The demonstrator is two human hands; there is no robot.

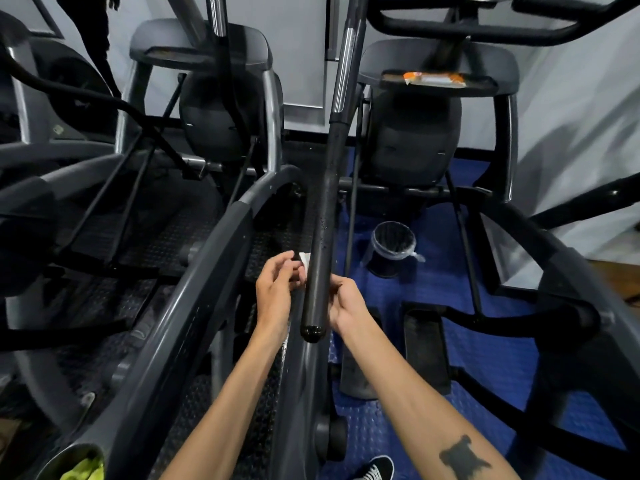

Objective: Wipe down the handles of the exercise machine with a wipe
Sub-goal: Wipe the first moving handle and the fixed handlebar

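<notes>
No brand or writing can be read anywhere; the orange and white packet (434,79) lying on the console tray of the machine (412,133) ahead of me shows print too blurred to make out. My left hand (275,289) is partly curled just to the left of the black handle (320,258), its fingertips pinching a small white wipe (305,259), of which only a corner shows beside the bar. My right hand (346,301) is on the other side of the handle, fingers bent in toward the bar, and I cannot tell whether they grip the wipe, the handle or nothing, because the bar hides them. The handle runs down from the upper part of the machine to a rounded end cap between my wrists, its surface looking speckled with wet. On the blue floor (433,289) just beyond the handle stands a small black bin (393,249) lined with a clear bag. My dark shoe (375,469) shows at the bottom edge.
</notes>
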